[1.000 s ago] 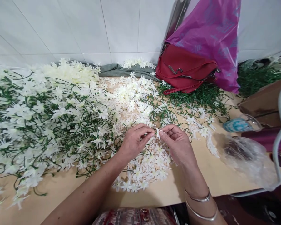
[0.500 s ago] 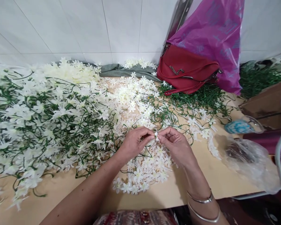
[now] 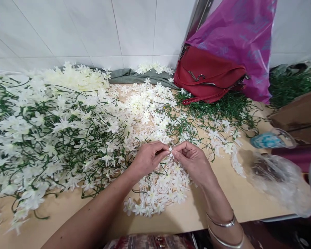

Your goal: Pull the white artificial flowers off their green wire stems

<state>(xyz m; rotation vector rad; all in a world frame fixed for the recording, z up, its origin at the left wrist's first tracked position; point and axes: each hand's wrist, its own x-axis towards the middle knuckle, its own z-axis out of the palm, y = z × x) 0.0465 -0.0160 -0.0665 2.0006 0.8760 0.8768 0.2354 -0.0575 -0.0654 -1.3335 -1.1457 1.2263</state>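
Between my two hands is a small white artificial flower (image 3: 171,151), pinched at the fingertips above the table. My left hand (image 3: 150,156) grips it from the left with thumb and forefinger. From the right, my right hand (image 3: 190,157) pinches it too, fingers curled. The fingertips cover much of the flower. Just below lie loose white petals and flower heads (image 3: 160,192) on the tan table (image 3: 197,214). A large heap of white flowers on green stems (image 3: 59,135) fills the left side. More loose white blossoms (image 3: 142,103) lie beyond my hands.
A red handbag (image 3: 209,76) rests on green stems (image 3: 223,105) at the back, against a purple plastic bag (image 3: 251,45). To the right are a clear cup with blue contents (image 3: 271,140), a crumpled clear bag (image 3: 280,180) and a cardboard box (image 3: 298,114).
Both hands stay nearly in place, still pinching the white flower, which has shifted slightly between the fingertips. The view has turned a little.
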